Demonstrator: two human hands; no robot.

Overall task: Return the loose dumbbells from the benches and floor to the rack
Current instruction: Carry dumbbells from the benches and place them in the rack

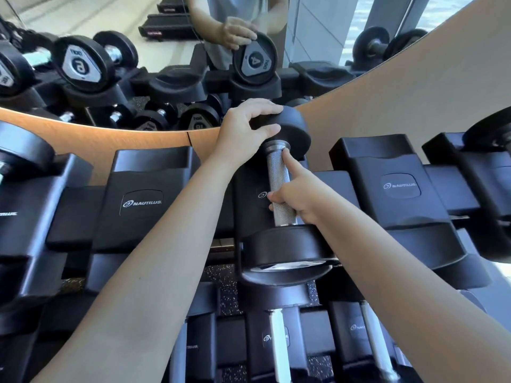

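dumbbell (pixel 278 172) lying across a top-row cradle of the rack (pixel 141 200) | left grip (pixel 246 125) clasping the far head, right grip (pixel 296 194) wrapped round the knurled handle, forefinger laid along it | I reckon: dense, rigid, rubber heads grippy; handle's the safe hold, mind pinched fingers

- Worn on the head, looking forward and down, with a wide angle that bends the edges.
- Very near to the top row of the rack (pixel 141 203), from above.
- Facing the mirror (pixel 83 17) behind it.
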